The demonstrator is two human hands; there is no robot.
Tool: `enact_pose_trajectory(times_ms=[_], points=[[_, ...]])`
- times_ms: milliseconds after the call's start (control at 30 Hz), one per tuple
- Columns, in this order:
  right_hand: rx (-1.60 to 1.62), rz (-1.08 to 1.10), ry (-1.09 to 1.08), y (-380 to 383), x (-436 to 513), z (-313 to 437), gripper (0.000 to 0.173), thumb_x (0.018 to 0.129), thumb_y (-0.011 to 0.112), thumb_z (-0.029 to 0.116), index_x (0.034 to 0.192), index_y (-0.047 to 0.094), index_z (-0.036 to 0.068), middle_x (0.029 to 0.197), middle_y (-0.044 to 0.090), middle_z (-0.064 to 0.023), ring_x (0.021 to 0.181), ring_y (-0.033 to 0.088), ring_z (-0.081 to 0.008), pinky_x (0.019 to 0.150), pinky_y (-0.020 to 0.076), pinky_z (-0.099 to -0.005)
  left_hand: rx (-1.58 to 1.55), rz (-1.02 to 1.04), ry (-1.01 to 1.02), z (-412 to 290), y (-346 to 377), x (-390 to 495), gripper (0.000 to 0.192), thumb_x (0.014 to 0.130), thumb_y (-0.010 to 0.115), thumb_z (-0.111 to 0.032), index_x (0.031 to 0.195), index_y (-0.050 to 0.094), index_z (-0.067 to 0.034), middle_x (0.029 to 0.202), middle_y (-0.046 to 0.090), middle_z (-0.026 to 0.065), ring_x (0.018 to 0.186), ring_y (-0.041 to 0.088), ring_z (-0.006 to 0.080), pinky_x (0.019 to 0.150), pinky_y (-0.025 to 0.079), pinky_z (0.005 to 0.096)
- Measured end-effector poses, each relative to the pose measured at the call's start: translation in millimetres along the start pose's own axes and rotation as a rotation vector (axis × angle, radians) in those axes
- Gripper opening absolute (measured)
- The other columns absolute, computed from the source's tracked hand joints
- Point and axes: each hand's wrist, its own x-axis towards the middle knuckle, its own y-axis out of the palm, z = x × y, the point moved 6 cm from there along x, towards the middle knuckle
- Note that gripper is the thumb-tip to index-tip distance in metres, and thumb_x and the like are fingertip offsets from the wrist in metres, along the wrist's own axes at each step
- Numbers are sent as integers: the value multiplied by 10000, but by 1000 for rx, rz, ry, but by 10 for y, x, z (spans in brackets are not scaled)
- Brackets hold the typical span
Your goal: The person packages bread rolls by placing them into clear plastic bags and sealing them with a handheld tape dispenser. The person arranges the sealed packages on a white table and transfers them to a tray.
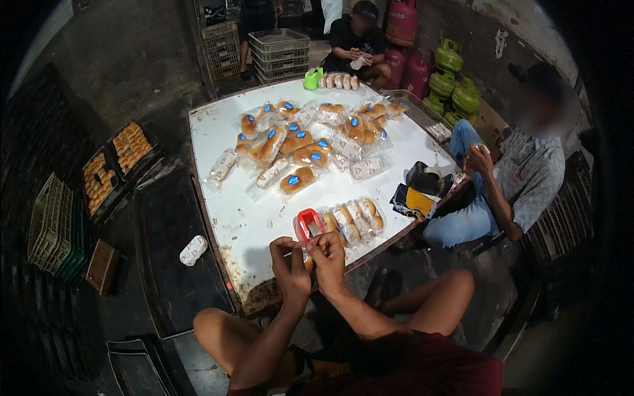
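Observation:
Both my hands are close together at the near edge of the white table [223, 198]. My left hand [291, 267] and my right hand [327, 260] pinch the end of a plastic bag with a bread roll [308, 263] in it, mostly hidden by my fingers. Just beyond my fingertips stands a red tape dispenser [309, 223]. To its right lies a row of several bagged bread rolls [354, 220]. A heap of bagged rolls [297, 141], many with blue round stickers, covers the table's middle. One wrapped roll [193, 250] lies on a dark surface to the left.
Across the table a person [359, 42] sits near a green tape dispenser [312, 79]. Another person [520, 168] sits at the right, handling a small wrapped item. Trays of buns [131, 147] and plastic crates [52, 222] stand at the left, gas cylinders [448, 74] at the back right.

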Motion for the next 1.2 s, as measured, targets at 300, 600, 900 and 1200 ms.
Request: enact_pose_trajectory(times_ms=[300, 600, 900, 1200], points=[[-889, 437, 540, -1039, 338, -900, 431, 851, 766, 415, 890, 736, -13, 788, 704, -131, 738, 632, -176, 699, 482, -342, -121, -5, 87, -267, -218, 192, 245, 907, 558, 46, 1139, 511, -20, 894, 558, 16, 837, 512, 91, 777, 428, 245], [-946, 501, 440, -1204, 20, -736, 307, 858, 768, 323, 867, 753, 17, 790, 715, -76, 763, 643, -126, 731, 496, -304, -153, 32, 31, -254, -178, 148, 215, 924, 586, 1, 1121, 511, -38, 872, 509, -3, 800, 486, 77, 747, 412, 234], [-239, 486, -56, -396, 87, 389, 123, 878, 727, 55, 995, 728, 15, 1151, 629, -76, 876, 621, -159, 740, 512, -299, -22, 49, -32, -241, 2, 31, 202, 939, 562, -14, 1134, 511, -29, 852, 484, -9, 740, 454, 67, 658, 395, 238], [-279, 326, 249, -90, 192, 272, 280, 852, 707, 42, 1120, 625, 25, 998, 626, -70, 901, 602, -153, 799, 482, -278, 182, 212, 227, -365, 115, -60, 242, 894, 570, 1, 1125, 500, -13, 890, 541, 37, 816, 529, 127, 757, 452, 259]])
